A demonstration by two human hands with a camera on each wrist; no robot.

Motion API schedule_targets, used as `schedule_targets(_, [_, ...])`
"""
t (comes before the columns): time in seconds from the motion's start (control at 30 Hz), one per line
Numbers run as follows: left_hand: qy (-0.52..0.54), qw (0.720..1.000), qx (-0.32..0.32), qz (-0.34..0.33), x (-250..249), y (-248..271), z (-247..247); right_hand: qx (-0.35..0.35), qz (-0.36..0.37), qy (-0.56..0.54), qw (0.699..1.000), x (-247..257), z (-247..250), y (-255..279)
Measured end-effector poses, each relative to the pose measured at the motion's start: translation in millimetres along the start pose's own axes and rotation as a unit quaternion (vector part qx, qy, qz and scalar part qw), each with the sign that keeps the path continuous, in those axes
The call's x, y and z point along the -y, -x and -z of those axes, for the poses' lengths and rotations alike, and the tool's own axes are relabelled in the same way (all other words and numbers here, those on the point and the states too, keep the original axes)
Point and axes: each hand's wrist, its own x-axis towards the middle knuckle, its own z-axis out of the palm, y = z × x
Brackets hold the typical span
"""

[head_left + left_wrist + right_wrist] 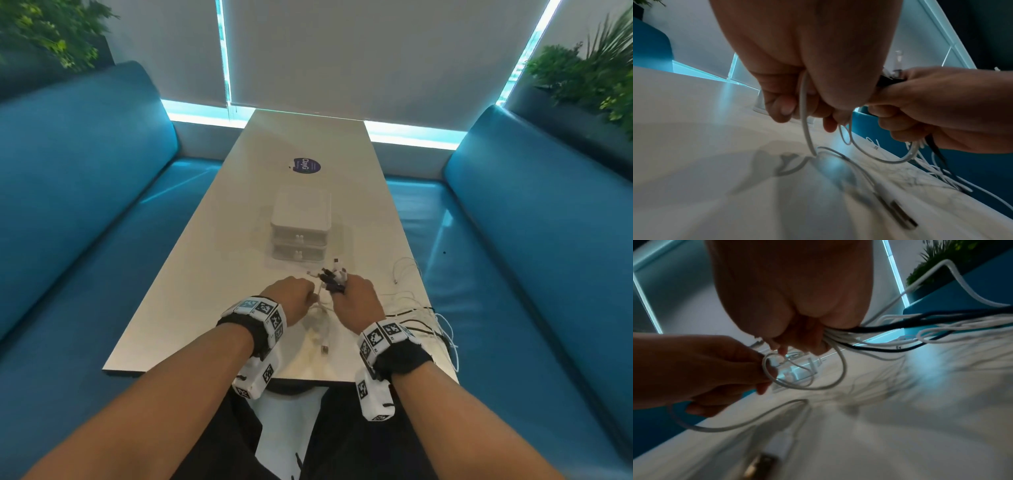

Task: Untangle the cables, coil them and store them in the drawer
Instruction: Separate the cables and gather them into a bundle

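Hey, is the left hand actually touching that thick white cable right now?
Touching. In the left wrist view the left hand has its fingers curled round the thick white cable, which runs out of the fist and down to the table.

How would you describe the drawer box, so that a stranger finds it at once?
On the long pale table between the blue sofas, look just beyond the hands. The drawer box is a small white unit with two stacked drawers, each with a tiny knob; the round dark sticker lies behind it.
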Motion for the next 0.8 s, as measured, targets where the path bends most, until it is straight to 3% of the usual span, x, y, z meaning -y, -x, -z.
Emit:
schedule_targets(0.3, [0.16,0.987,-0.004,0.005,11.4,1.5,0.6,0.096,-0.074,0.002,0.993,7.7,-13.9,-5.0])
schedule_targets(0.4, [0.181,0.983,-0.007,0.006,15.8,1.2,5.5,0.073,-0.077,0.051,0.993,1.9,-16.4,-6.2])
schedule_targets(0.6, [0.171,0.985,-0.012,0.028,38.4,4.6,17.6,0.016,-0.175,0.11,0.978,-27.7,0.1,-5.6])
schedule_targets(0.8, [0.044,0.995,-0.037,0.081,38.6,-0.9,5.2,-0.041,-0.139,0.005,0.989,-22.0,0.2,-4.6])
